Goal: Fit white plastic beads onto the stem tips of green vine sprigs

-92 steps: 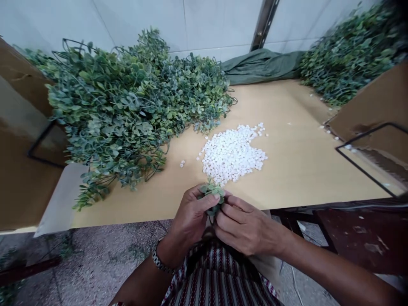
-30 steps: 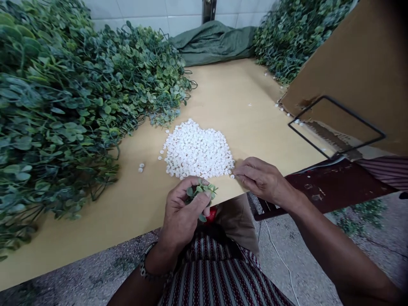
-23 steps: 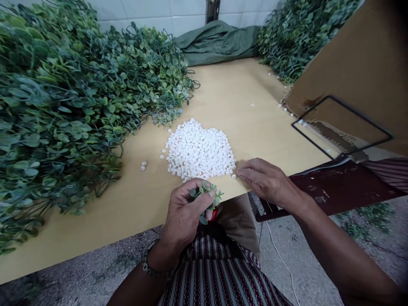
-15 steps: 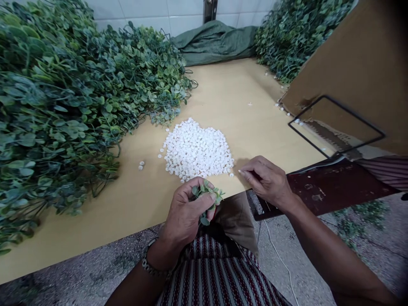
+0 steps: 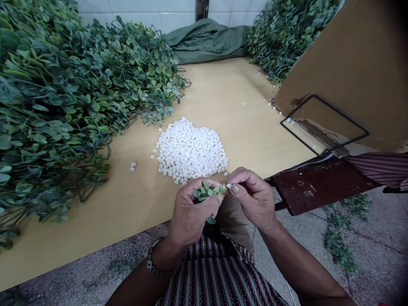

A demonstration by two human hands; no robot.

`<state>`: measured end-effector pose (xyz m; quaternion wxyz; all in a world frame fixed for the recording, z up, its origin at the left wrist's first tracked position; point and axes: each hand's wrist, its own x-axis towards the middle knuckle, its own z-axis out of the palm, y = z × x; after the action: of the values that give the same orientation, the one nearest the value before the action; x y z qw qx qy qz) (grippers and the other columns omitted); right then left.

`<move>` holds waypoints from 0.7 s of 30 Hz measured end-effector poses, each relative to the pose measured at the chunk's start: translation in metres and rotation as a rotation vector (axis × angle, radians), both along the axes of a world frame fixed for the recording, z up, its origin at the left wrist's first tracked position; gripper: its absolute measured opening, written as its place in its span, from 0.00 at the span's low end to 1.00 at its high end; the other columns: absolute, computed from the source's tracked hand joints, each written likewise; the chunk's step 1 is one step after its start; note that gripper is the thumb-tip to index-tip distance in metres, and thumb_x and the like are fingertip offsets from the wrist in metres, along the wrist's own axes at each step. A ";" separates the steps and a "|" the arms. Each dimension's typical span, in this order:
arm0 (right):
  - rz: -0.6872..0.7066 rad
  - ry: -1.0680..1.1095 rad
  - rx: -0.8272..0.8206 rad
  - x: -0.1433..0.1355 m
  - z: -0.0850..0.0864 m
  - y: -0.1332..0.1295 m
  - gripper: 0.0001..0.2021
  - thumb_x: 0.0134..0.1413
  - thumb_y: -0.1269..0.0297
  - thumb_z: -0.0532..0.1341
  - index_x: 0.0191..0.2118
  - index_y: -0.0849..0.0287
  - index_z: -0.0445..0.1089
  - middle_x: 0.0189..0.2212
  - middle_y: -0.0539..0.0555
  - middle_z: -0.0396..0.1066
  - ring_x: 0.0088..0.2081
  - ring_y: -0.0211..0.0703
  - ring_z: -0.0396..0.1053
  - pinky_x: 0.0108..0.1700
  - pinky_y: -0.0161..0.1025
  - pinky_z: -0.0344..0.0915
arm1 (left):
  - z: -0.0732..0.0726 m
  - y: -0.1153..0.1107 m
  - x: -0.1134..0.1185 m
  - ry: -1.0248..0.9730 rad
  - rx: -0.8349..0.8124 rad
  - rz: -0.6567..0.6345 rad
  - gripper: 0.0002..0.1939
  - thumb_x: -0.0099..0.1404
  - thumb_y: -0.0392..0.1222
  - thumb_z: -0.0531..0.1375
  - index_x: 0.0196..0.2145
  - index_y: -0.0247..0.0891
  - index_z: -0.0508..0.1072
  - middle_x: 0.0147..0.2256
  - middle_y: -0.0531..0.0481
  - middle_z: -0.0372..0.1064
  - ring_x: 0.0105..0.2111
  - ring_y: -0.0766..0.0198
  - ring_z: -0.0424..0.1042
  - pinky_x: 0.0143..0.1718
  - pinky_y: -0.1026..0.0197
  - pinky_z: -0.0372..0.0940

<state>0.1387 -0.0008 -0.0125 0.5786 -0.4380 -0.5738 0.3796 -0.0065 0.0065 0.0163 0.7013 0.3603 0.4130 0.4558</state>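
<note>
- The right hand, out to the right of the sprig half a second ago, is now close to the left hand.
- Its fingers stay pinched on a small white piece, now just beside the sprig's leafy end.
- The left hand's fingers still hold the sprig between thumb and fingers, at the worktop's near edge.
- The white pile still lies on the worktop, beyond both hands.

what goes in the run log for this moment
left hand: holds leafy sprig | right hand: pinches white piece | white pile: on table
</note>
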 end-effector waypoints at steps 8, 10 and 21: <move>-0.047 0.153 -0.010 -0.015 0.002 -0.005 0.03 0.58 0.66 0.62 0.33 0.56 0.70 0.27 0.49 0.67 0.30 0.37 0.65 0.32 0.34 0.64 | -0.006 -0.002 0.000 0.073 0.089 0.051 0.05 0.55 0.40 0.64 0.25 0.36 0.74 0.13 0.59 0.58 0.14 0.73 0.55 0.16 0.67 0.51; -0.067 0.155 -0.008 -0.017 0.002 -0.006 0.03 0.58 0.66 0.62 0.33 0.56 0.70 0.27 0.49 0.68 0.30 0.37 0.66 0.32 0.34 0.65 | -0.007 -0.002 -0.001 0.073 0.083 0.056 0.05 0.55 0.39 0.64 0.25 0.36 0.74 0.14 0.59 0.58 0.14 0.73 0.55 0.17 0.67 0.51; -0.150 0.082 0.150 -0.026 0.006 -0.003 0.03 0.57 0.67 0.60 0.32 0.56 0.68 0.26 0.51 0.69 0.29 0.37 0.68 0.31 0.34 0.66 | -0.005 -0.002 -0.002 0.126 0.023 0.100 0.10 0.52 0.43 0.66 0.22 0.37 0.70 0.16 0.57 0.57 0.17 0.71 0.57 0.19 0.68 0.54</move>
<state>0.1132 -0.0040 -0.0067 0.6595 -0.4193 -0.5422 0.3086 -0.0085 0.0050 0.0116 0.6461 0.3753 0.4684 0.4715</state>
